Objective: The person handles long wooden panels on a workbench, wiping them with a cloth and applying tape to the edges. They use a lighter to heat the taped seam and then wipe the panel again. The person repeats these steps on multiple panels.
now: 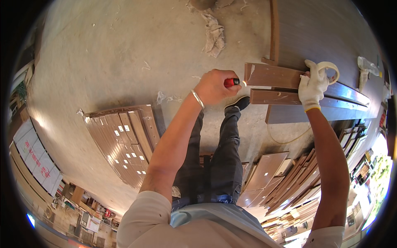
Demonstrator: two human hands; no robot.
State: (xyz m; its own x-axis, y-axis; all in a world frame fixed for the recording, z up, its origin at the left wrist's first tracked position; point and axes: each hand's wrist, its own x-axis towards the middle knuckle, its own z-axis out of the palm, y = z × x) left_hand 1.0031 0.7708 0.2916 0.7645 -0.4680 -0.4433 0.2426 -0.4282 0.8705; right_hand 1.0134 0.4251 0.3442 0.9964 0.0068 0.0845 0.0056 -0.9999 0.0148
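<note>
My left hand [216, 86], bare with a bangle at the wrist, is closed round a small red object with a black end [232, 82]. Its kind is not clear. A small bright spot glows between that end and the tip of a brown board [273, 75]. My right hand [313, 89], in a white knit glove, rests across this board and a second brown board [275, 97] beside it. A cream ring like a roll of tape [336, 71] is at its fingers, which seem hooked round it. Some of the gloved fingers are hidden.
Under the boards lies a large dark panel [322, 35]. A stack of labelled brown panels [118, 136] is at the left, and more long boards [289, 177] lie at the lower right. A crumpled rag [214, 35] and scraps [161, 97] litter the concrete floor. A clear bottle [367, 66] sits far right.
</note>
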